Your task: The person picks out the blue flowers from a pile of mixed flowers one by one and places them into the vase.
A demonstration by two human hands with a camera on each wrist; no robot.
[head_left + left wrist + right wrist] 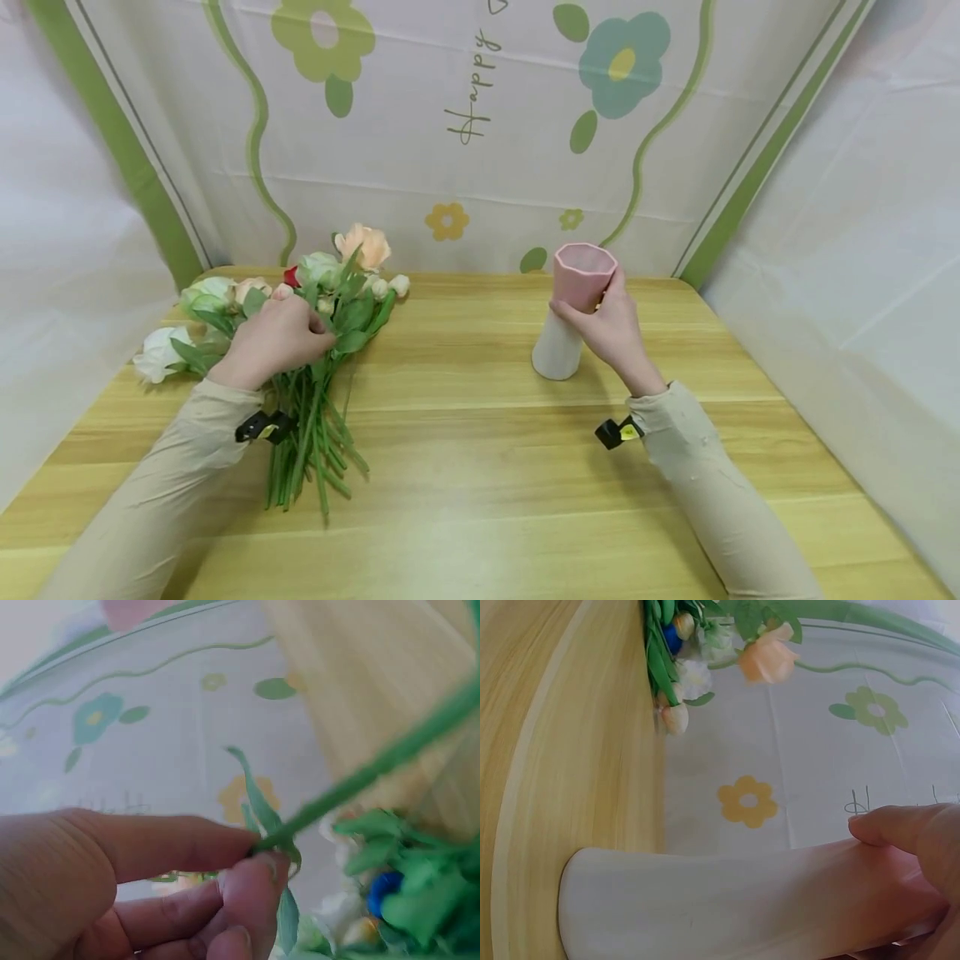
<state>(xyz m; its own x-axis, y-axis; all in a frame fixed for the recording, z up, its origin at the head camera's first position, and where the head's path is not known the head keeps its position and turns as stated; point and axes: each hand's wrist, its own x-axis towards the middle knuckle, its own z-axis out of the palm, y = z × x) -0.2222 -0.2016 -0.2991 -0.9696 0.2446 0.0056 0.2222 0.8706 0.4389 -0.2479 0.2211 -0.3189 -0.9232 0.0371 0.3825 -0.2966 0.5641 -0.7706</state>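
My left hand (273, 337) is over the heap of artificial flowers (352, 317) on the left side of the table. Between thumb and fingers it pinches a green flower stem (375, 772), with narrow leaves close to the fingertips. Which bloom belongs to that stem cannot be told. On the right stands a vase (682, 900), white at the bottom and fading to pink at its faceted rim. My right hand (613, 329) grips its pink upper part, thumb on the near side. The vase's base rests on the tabletop, and its mouth faces up.
White, peach and red blooms point to the back left, while their bundled stems (307, 458) reach toward the front. Behind the wooden table (465, 467) hangs a white cloth (420, 150) printed with flowers. More pale cloth (847, 275) closes off the right side.
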